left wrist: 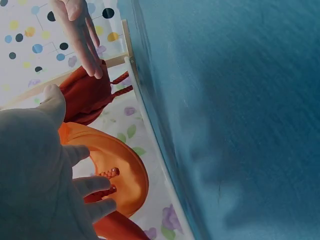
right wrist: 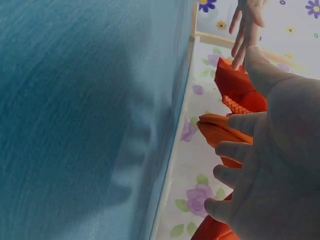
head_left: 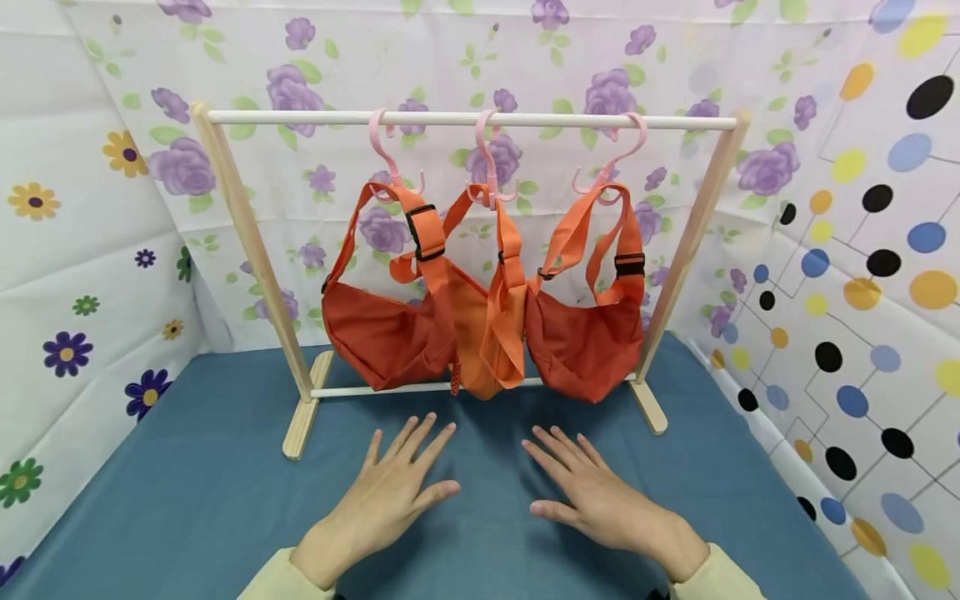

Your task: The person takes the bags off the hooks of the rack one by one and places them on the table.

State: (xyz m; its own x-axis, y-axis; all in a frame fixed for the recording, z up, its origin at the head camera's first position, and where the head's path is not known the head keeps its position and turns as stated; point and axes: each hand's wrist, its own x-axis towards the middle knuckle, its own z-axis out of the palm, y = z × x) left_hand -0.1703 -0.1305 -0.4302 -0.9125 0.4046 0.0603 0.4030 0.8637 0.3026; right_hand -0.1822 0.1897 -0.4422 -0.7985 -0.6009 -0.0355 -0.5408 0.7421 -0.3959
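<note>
Three bags hang by their straps from pink hooks on a small rack. The left bag is dark red-orange with a black buckle on its strap. A lighter orange bag hangs in the middle, partly behind the left one. On the right is another dark red-orange bag. My left hand is held palm down in front of the left bag, fingers spread and straight, touching no bag. The right hand mirrors it in front of the right bag, also holding nothing. In the left wrist view the orange bag shows beyond the fingers.
The rack has a white top bar, wooden side posts and wooden feet. Pink hooks hang along the bar. A blue cloth covers the table. Patterned cloth walls enclose the back and sides.
</note>
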